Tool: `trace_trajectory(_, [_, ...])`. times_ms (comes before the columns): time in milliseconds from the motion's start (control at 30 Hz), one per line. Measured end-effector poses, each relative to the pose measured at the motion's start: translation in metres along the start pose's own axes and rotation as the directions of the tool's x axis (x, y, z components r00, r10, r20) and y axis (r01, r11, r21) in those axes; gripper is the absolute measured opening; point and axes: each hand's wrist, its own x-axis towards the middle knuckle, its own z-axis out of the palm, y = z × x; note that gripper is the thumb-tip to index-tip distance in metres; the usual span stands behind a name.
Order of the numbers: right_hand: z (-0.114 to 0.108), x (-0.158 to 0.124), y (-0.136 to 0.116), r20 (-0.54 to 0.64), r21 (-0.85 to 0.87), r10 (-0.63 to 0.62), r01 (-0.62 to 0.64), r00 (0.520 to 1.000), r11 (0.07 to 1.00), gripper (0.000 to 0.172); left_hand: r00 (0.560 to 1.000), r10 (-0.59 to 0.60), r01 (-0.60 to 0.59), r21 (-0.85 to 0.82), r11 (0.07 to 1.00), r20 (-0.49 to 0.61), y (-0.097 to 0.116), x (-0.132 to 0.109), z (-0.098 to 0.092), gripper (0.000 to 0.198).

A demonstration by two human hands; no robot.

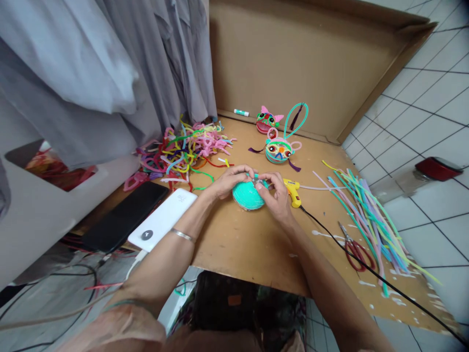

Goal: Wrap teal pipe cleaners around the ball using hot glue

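A rounded turquoise pouch of coiled pipe cleaners point(248, 196) is between my hands, just above or on the table. My left hand point(233, 180) is closed around its upper left edge. With thumb and fingers together, my right hand point(275, 195) grips its upper right edge. Something small and greyish shows between the fingertips at the top, too small to name. Close beside my right hand lies a yellow glue gun point(293, 191) with a glue stick in its back. Behind stand a turquoise animal-face pouch point(277, 150) with pink ears and a red one point(266, 122).
Tangled coloured pipe cleaners point(198, 146) are heaped at the left, near a black phone point(124, 215) and a white power bank point(163, 220). Straight pipe cleaners point(370, 215) and red-handled scissors point(357, 252) lie right, crossed by the black cord point(344, 249). A cardboard wall point(286, 63) rises behind.
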Motion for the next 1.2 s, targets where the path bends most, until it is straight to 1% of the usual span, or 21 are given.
trace_trajectory(267, [0.0020,0.0010,-0.0017,-0.027,0.005,0.030,-0.030,0.999,1.000,0.023,0.999,0.039,-0.039,0.082,0.996,0.007,0.0004,0.0002,0.0007,0.022])
trace_trajectory(500, [0.0021,0.0009,-0.0027,-0.042,0.024,0.058,-0.057,0.997,0.998,0.019,0.999,0.036,-0.038,0.073,0.997,0.028,0.0010,-0.0006,-0.0009,0.022])
trace_trajectory(667, [0.0004,0.0015,-0.0031,-0.025,0.044,0.063,-0.062,0.998,0.997,0.017,0.999,0.027,-0.029,0.086,0.996,0.025,0.0015,-0.0008,-0.0012,0.022])
trace_trajectory(800, [-0.0004,0.0026,-0.0026,-0.016,0.047,0.061,-0.060,0.998,0.997,0.018,0.998,0.046,-0.050,0.106,0.993,0.039,0.0004,-0.0004,-0.0015,0.020])
trace_trajectory(1200, [0.0012,0.0051,0.0054,0.007,0.099,0.126,-0.126,0.992,0.987,0.023,1.000,0.024,-0.026,0.094,0.995,0.019,-0.0003,0.0000,-0.0022,0.024])
